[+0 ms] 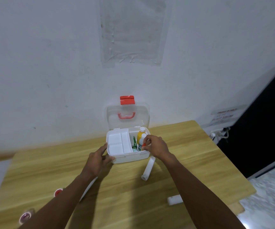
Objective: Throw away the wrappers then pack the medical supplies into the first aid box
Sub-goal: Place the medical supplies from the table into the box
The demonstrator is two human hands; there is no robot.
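Observation:
The white first aid box [130,158] stands open at the table's far side, its clear lid [128,117] with a red handle and red latch leaning back against the wall. A white tray [119,143] fills the box's left half. In the right half stand a yellow bottle [140,134], a green packet [134,142] and a white bottle [141,142]. My right hand [156,146] grips that white bottle over the box's right side. My left hand [98,160] rests against the box's front left corner, steadying it.
On the wooden table [117,195] lie a white roll [148,169] just right of the box, a small white roll [174,199] near the right front edge, two red-capped items [58,192] [25,216] at the left, and a white object [88,189] under my left forearm.

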